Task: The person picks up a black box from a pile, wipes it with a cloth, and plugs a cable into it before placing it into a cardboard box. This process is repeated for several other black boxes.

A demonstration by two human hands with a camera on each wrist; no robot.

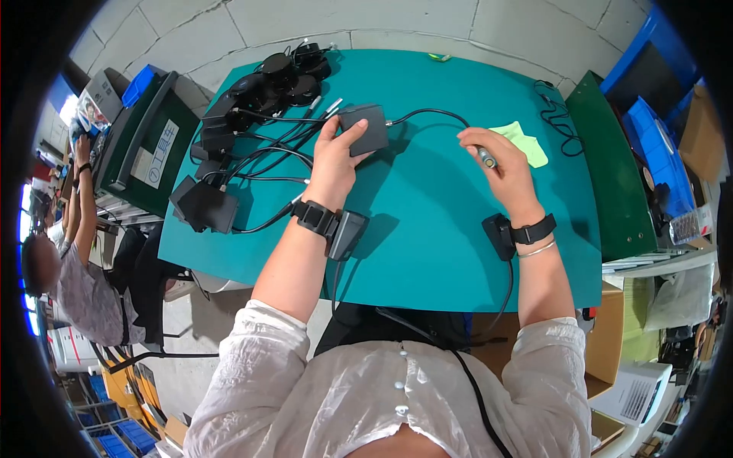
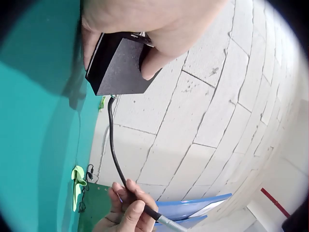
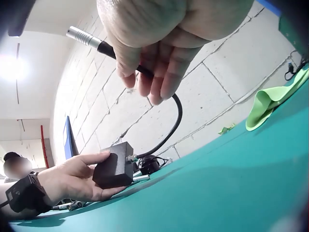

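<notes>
A black rectangular box (image 1: 365, 130) is gripped by my left hand (image 1: 336, 164), the thumb across its face and fingers behind. From one side of the box a black cable (image 1: 427, 112) arcs over to my right hand (image 1: 500, 164). My right hand pinches the cable close to its silver metal connector (image 3: 83, 36), whose end points toward me in the head view. In the left wrist view the cable (image 2: 113, 140) runs from the box's side down to the right fingers. Both hands are raised above the green table (image 1: 427, 252).
Black round devices (image 1: 279, 72) and boxes (image 1: 206, 204) with tangled cables crowd the table's left side. A light green cloth (image 1: 527, 143) lies beyond my right hand, and a thin black cable (image 1: 561, 118) near the right edge. Another person (image 1: 84, 282) is at far left.
</notes>
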